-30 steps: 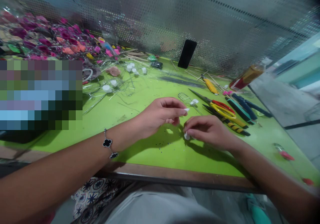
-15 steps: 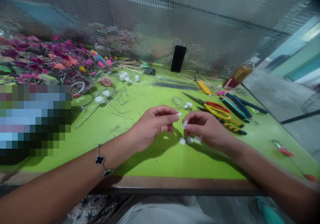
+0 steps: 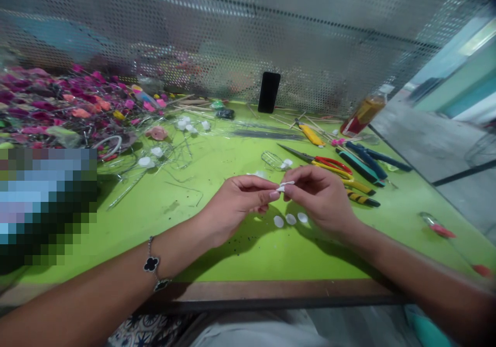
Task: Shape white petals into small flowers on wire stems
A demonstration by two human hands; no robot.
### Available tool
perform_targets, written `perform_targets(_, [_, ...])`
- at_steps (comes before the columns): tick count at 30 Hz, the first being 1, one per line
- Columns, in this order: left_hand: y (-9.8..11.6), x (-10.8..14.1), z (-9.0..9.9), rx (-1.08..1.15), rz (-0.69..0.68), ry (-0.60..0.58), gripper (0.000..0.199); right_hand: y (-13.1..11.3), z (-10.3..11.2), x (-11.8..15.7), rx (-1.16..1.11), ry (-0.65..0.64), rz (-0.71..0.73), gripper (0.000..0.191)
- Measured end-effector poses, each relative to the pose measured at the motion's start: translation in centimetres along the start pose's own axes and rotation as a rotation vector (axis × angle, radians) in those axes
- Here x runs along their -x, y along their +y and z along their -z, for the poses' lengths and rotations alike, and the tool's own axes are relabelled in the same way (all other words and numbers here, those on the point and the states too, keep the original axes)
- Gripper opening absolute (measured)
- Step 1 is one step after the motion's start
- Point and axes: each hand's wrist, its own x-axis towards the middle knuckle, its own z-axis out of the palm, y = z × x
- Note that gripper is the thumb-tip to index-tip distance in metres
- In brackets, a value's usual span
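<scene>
My left hand (image 3: 242,197) pinches a small white piece (image 3: 282,187) between thumb and forefinger. My right hand (image 3: 321,192) closes on white pieces at the same spot, so the fingertips of both hands nearly meet. Which piece belongs to which hand is hard to make out there. Below my hands, three flat white discs (image 3: 291,219) lie in a row on the green tabletop (image 3: 217,264). Just beyond my right fingers sits another white piece (image 3: 287,164) beside a small wire coil (image 3: 272,159).
Scissors (image 3: 331,165), pliers (image 3: 383,157) and a yellow cutter (image 3: 311,134) lie to the right. A phone (image 3: 269,92) leans against the mesh panel (image 3: 217,37). A bottle (image 3: 363,113) stands at the back right. Pink and purple flower pieces (image 3: 50,104) heap up at the left.
My hands have come together; the white pieces, held apart before, now meet between the fingertips. The camera view has shifted slightly.
</scene>
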Motion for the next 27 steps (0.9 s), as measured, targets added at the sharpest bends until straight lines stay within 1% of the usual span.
perform_targets(7, [-0.10,0.09,-0.06,-0.024,-0.041,0.024,0.023,-0.04,-0.29,0.21,0.013,-0.025,0.032,0.021])
perform_targets(13, [0.04,0.33,-0.51,-0.043,-0.091,0.037,0.028,0.06,-0.28,0.39,0.011,-0.041,0.069,0.018])
perform_targets(17, [0.15,0.45,-0.61,-0.126,-0.120,0.063,0.023,-0.03,-0.31,0.48,0.041,-0.025,0.089,0.019])
perform_targets(20, [0.26,0.46,-0.57,-0.149,-0.137,0.074,0.021,0.00,-0.30,0.53,0.063,-0.024,0.088,0.019])
perform_targets(27, [0.44,0.54,-0.55,-0.175,-0.156,0.075,0.020,0.43,0.01,0.45,0.034,-0.080,0.111,0.013])
